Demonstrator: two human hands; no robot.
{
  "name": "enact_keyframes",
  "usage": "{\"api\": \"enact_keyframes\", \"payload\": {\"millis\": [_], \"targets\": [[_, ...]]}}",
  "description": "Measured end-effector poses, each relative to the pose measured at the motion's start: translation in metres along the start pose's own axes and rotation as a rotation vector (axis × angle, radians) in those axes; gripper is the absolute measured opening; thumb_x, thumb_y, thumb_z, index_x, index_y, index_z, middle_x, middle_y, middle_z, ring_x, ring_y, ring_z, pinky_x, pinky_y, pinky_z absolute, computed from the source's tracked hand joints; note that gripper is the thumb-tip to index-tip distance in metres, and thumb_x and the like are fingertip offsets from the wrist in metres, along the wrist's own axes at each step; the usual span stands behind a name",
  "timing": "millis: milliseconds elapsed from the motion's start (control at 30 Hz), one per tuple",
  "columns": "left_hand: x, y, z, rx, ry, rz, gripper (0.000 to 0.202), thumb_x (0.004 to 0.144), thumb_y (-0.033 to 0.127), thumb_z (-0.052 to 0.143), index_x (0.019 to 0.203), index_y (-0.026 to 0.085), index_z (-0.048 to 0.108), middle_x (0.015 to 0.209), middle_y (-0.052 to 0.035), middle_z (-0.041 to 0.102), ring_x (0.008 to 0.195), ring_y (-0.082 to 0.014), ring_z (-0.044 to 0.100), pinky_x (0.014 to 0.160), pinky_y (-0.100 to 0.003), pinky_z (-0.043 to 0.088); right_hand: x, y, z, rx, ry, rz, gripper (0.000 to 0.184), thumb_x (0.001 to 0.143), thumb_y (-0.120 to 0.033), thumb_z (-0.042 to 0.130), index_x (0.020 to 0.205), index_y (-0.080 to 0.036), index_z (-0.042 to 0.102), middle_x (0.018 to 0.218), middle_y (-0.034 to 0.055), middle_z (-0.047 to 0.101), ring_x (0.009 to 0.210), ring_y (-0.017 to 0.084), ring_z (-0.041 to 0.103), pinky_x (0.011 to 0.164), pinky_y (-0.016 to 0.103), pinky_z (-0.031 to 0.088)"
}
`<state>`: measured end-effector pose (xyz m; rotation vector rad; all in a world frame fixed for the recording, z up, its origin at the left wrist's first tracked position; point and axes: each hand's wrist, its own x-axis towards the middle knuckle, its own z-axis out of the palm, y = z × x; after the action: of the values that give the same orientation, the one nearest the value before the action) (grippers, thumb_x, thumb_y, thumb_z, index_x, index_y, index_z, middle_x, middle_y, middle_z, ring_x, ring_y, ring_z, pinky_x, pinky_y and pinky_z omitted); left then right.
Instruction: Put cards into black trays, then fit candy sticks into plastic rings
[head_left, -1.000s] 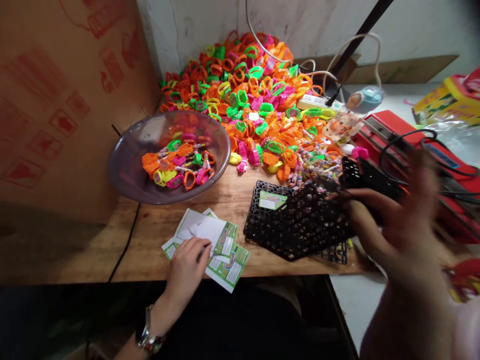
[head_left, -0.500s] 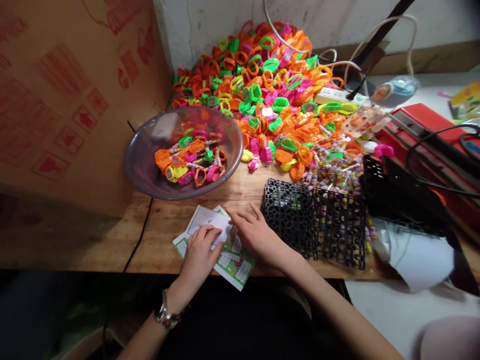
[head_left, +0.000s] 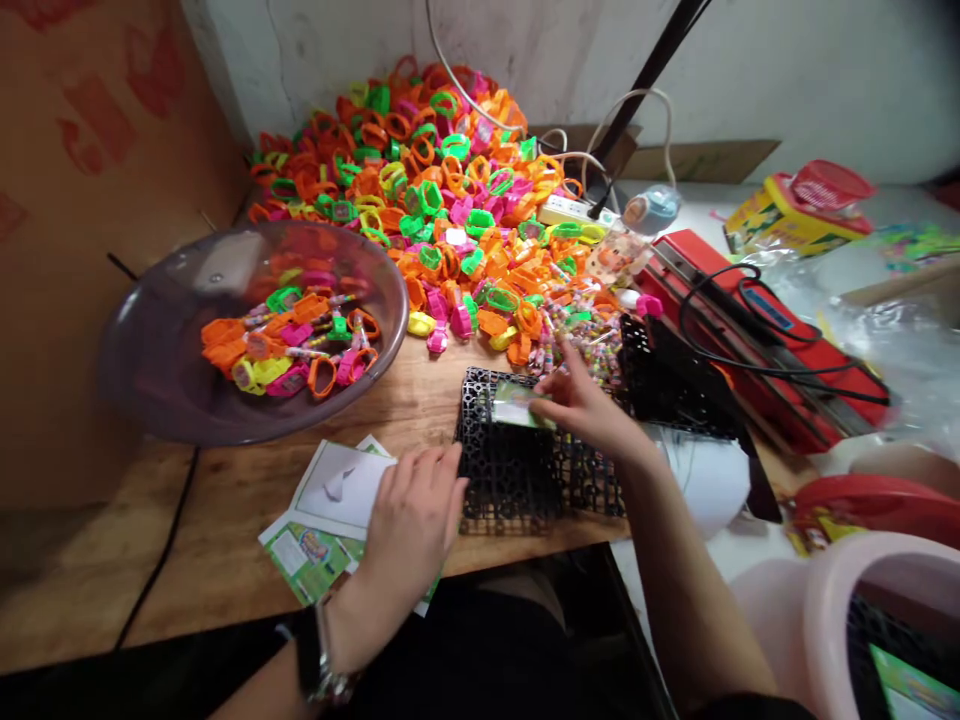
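Note:
My left hand (head_left: 409, 520) rests flat, fingers loosely spread, on a small stack of green-and-white paper cards (head_left: 322, 515) at the wooden table's front edge. My right hand (head_left: 581, 400) reaches over a black plastic mesh tray (head_left: 525, 480) and pinches one green card (head_left: 514, 403) on top of it. A big heap of orange, green, pink and yellow plastic toy watches (head_left: 450, 190) lies behind. A purple bowl (head_left: 157, 380) at the left holds several of them.
A cardboard wall stands at the left. At the right lie a red sealing device (head_left: 750, 330) with black cable, a power strip (head_left: 574, 212), a yellow box (head_left: 787, 215), plastic wrap, and a pale bucket (head_left: 870, 620) at the lower right.
My right hand left the card stack and moved right with one green card onto the mesh tray. The view shifted, so the bowl and stack sit further left.

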<state>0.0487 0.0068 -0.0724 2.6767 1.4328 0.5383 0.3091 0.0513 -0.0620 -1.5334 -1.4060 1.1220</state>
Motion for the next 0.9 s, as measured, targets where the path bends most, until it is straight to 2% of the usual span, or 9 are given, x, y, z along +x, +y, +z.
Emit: {"api": "enact_keyframes", "payload": {"millis": [67,133,200,267,433,700,800,900], "targets": [[0.018,0.013,0.014,-0.054,0.07,0.017,0.053,0.088,0.04,0.059,0.13,0.01,0.047,0.117,-0.0152,0.063,0.107,-0.0293,0.058,0.089,-0.042,0.049,0.015,0.014,0.012,-0.007,-0.054,0.034,0.11,0.074,-0.03,0.067,0.153,-0.019,-0.009,0.079,-0.0013,0.052,0.067,0.016,0.053,0.06,0.03,0.048],[0.027,0.017,0.031,-0.063,0.092,-0.011,0.077,0.081,0.055,0.063,0.136,0.007,0.04,0.129,-0.0202,0.057,0.122,-0.035,0.049,0.101,-0.049,0.042,0.019,0.018,0.021,-0.044,-0.065,0.021,0.109,0.074,-0.03,0.066,0.153,-0.02,-0.008,0.081,-0.0017,0.051,0.068,0.015,0.052,0.062,0.029,0.047],[0.028,0.014,0.045,-0.087,0.061,-0.044,0.092,0.075,0.062,0.065,0.142,0.007,0.033,0.139,-0.0225,0.049,0.133,-0.0388,0.039,0.107,-0.054,0.035,0.017,0.015,0.023,-0.094,-0.08,-0.008,0.105,0.075,-0.029,0.063,0.153,-0.02,-0.008,0.085,-0.0005,0.052,0.069,0.015,0.051,0.062,0.029,0.047],[0.026,0.01,0.054,-0.126,0.007,-0.07,0.098,0.073,0.064,0.066,0.145,0.009,0.029,0.143,-0.0223,0.045,0.137,-0.0402,0.034,0.11,-0.056,0.032,0.015,0.011,0.02,-0.151,-0.107,-0.031,0.104,0.076,-0.027,0.061,0.153,-0.018,-0.008,0.088,0.0014,0.054,0.07,0.015,0.051,0.063,0.029,0.047],[0.025,0.006,0.059,-0.162,-0.083,-0.115,0.099,0.072,0.067,0.065,0.146,0.012,0.029,0.146,-0.0199,0.044,0.138,-0.0413,0.031,0.111,-0.058,0.03,0.021,0.007,0.012,-0.228,-0.196,-0.065,0.103,0.077,-0.026,0.06,0.152,-0.015,-0.01,0.088,0.0037,0.058,0.072,0.016,0.052,0.067,0.03,0.048],[0.029,0.006,0.056,-0.155,-0.109,-0.105,0.101,0.073,0.067,0.064,0.149,0.014,0.025,0.151,-0.0189,0.037,0.141,-0.0409,0.025,0.112,-0.058,0.028,0.03,0.011,0.01,-0.233,-0.242,-0.052,0.108,0.077,-0.024,0.06,0.15,-0.014,-0.019,0.085,0.0027,0.06,0.069,0.015,0.055,0.06,0.027,0.048],[0.034,0.006,0.054,-0.101,-0.179,-0.015,0.091,0.077,0.06,0.065,0.149,0.02,0.029,0.156,-0.0128,0.029,0.144,-0.0421,0.017,0.114,-0.063,0.02,0.03,0.011,0.013,-0.374,-0.202,-0.092,0.108,0.076,-0.019,0.059,0.15,-0.011,-0.019,0.084,0.004,0.063,0.069,0.017,0.058,0.063,0.029,0.05],[0.04,0.005,0.053,-0.082,-0.279,0.093,0.08,0.081,0.056,0.063,0.148,0.025,0.034,0.157,-0.0073,0.03,0.146,-0.0394,0.013,0.115,-0.066,0.009,0.023,0.003,0.029,-0.633,-0.138,-0.111,0.103,0.077,-0.013,0.055,0.151,-0.013,-0.016,0.091,0.0097,0.066,0.069,0.02,0.062,0.066,0.033,0.051]]}}
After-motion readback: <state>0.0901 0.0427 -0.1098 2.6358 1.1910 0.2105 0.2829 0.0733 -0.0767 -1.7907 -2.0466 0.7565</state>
